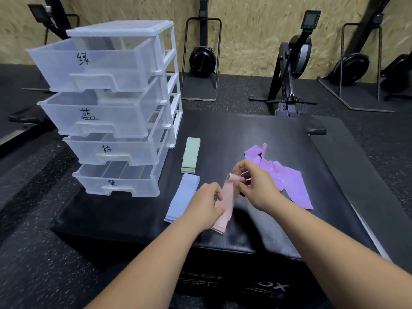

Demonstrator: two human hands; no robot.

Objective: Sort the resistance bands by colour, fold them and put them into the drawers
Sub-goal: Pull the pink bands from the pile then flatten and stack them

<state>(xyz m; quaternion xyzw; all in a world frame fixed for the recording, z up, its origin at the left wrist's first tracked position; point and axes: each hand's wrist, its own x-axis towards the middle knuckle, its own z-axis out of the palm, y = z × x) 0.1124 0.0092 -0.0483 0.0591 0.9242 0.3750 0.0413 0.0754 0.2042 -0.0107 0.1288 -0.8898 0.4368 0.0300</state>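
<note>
Nearest, on the black padded box (278,139), the left hand (206,205) gripped the pink band (225,202) at its middle while the right hand (253,186) pinched its far end. A neat fold likely needed that end drawn back, edges flush. Beyond lay the blue band (182,197), green band (190,155), purple bands (287,177) and open drawers (107,108).
</note>
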